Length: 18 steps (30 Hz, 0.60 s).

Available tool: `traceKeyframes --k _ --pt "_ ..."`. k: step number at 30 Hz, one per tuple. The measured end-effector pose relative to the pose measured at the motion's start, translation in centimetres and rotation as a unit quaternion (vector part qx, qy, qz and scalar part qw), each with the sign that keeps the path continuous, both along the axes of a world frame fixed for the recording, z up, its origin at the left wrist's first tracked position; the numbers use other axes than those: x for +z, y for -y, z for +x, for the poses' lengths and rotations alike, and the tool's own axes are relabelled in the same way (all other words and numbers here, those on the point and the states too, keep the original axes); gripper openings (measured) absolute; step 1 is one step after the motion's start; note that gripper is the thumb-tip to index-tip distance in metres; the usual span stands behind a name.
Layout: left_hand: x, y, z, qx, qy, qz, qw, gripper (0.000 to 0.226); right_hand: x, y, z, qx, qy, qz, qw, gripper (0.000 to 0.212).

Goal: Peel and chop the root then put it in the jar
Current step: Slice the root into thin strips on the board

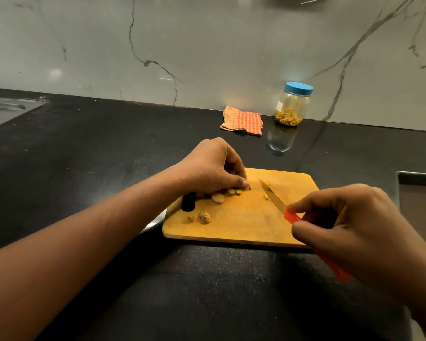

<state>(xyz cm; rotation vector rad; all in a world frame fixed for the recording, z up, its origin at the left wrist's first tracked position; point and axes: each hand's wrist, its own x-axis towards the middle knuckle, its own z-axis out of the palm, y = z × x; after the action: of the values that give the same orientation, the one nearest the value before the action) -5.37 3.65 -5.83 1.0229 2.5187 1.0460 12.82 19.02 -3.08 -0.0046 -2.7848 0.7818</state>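
Head view: a wooden board (244, 225) lies on the black desk (84, 148), and both hands work over it. The left hand (212, 168) reaches in from the left with its fingers curled down onto the root (228, 193), which lies at the board's far left edge as a short row of pale slices; the thumb and fingertips pinch its right end. Two rough scraps (204, 217) lie nearer, apart from the slices. The right hand (354, 227) grips the knife (273, 198) by its red handle, the blade pointing away over the board – just right of the root, not touching it. A small bit (266, 196) lies beside the blade. The jar (293, 107) stands well behind the board by the wall (207, 45), blue lid on, yellow pieces in its bottom. A checked cloth (242, 119) lies just left of it. A sink (5, 109) shows at far left.
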Motion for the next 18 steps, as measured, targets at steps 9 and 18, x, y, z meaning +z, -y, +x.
traceKeyframes --k 9,18 --pt "1.2 1.1 -0.7 -0.032 0.056 -0.027 0.998 0.014 -1.2 1.2 -1.0 0.012 -0.010 -0.023 1.000 0.026" --pt "2.0 1.6 -0.5 -0.093 0.018 -0.105 0.990 0.018 -1.7 -0.6 -0.6 -0.022 -0.008 -0.043 0.999 0.024"
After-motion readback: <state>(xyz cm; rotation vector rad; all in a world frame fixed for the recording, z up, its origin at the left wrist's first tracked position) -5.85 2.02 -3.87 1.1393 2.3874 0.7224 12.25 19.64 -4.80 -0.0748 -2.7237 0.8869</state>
